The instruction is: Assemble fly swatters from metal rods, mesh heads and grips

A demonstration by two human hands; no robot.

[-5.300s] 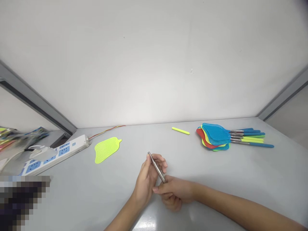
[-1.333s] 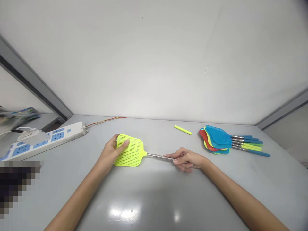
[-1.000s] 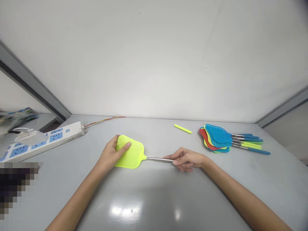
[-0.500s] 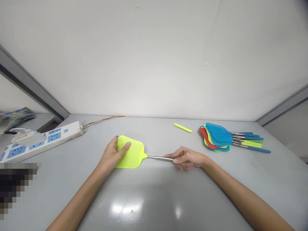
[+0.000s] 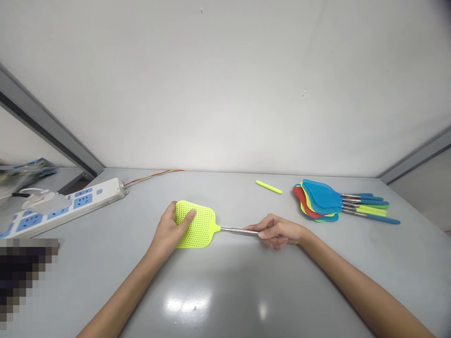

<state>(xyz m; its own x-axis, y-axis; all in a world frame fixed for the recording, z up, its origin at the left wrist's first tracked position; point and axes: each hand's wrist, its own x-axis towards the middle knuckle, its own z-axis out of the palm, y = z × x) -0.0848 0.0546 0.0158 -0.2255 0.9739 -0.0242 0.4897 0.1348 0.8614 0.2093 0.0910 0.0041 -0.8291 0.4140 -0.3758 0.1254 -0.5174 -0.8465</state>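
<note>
A fly swatter (image 5: pixel 199 227) with a yellow-green perforated head and a thin metal rod is held level above the grey table. My left hand (image 5: pixel 173 227) grips the far left side of its head, thumb on top. My right hand (image 5: pixel 276 231) pinches the rod near its right end, the tip hidden by the fingers. No coloured grip shows on this rod. Behind it on the table lies a loose yellow-green handle tube (image 5: pixel 268 187). To the right of my right hand rests a stack of fly swatters (image 5: pixel 322 197) in blue, red and yellow-green, their handles pointing right.
A white power strip (image 5: pixel 77 204) with blue sockets and a plugged-in white adapter (image 5: pixel 45 202) runs along the left. Thin red and yellow wires (image 5: pixel 155 175) lead from it to the white wall (image 5: pixel 225 94) behind the table. Grey metal frame bars stand at both sides.
The view has shifted slightly, so everything sits a little further right. Both hands keep the same hold on the fly swatter.
</note>
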